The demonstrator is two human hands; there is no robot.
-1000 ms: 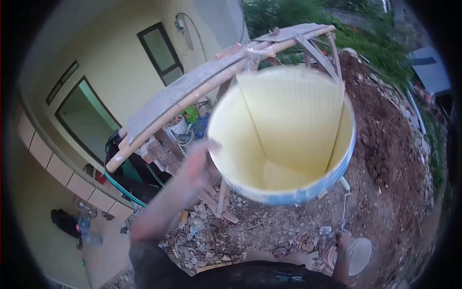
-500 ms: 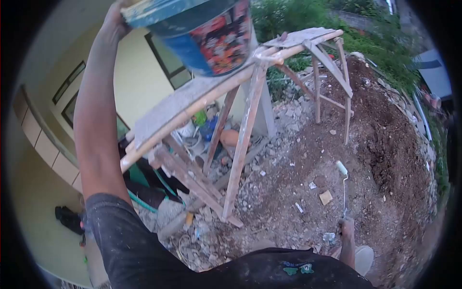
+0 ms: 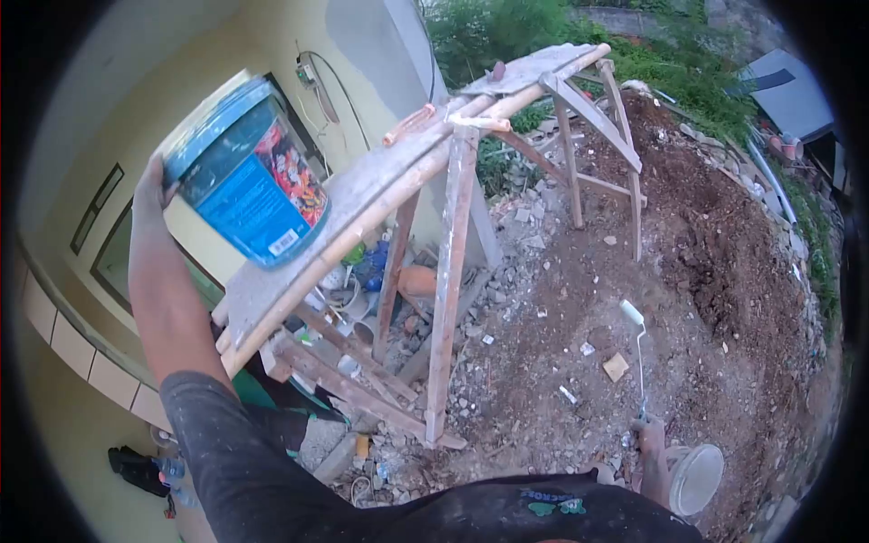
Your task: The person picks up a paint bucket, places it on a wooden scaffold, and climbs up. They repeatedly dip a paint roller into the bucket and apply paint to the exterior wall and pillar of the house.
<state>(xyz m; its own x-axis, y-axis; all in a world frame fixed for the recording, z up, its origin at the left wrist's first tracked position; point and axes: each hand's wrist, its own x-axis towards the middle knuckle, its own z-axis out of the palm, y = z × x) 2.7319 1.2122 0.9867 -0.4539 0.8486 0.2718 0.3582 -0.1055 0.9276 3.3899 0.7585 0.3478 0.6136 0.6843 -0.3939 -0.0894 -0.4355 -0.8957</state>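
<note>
My left hand [image 3: 156, 185] is closed on the rim of a blue paint bucket [image 3: 240, 195] with a flower picture and a barcode on its side. The bucket's base is at the near end of the scaffold plank [image 3: 362, 185], and its inside is hidden from here. Lower right, my right hand [image 3: 650, 436] grips the handle of a paint roller [image 3: 633, 313], its pale sleeve pointing away from me. Close beside that hand, a whitish bucket [image 3: 699, 480] shows its round top.
A wooden trestle [image 3: 451, 281] props the plank, on which a reddish-handled tool [image 3: 409, 124] lies. Rubble [image 3: 525, 217] and brown soil [image 3: 715, 299] spread to the right. The pale house wall [image 3: 258, 54] stands left, with buckets and an orange pot [image 3: 416, 282] under the plank.
The blue bucket has moved left and down in view, now over the plank's near end, with my left hand still on its rim. The reddish-handled tool and whitish bucket show more fully.
</note>
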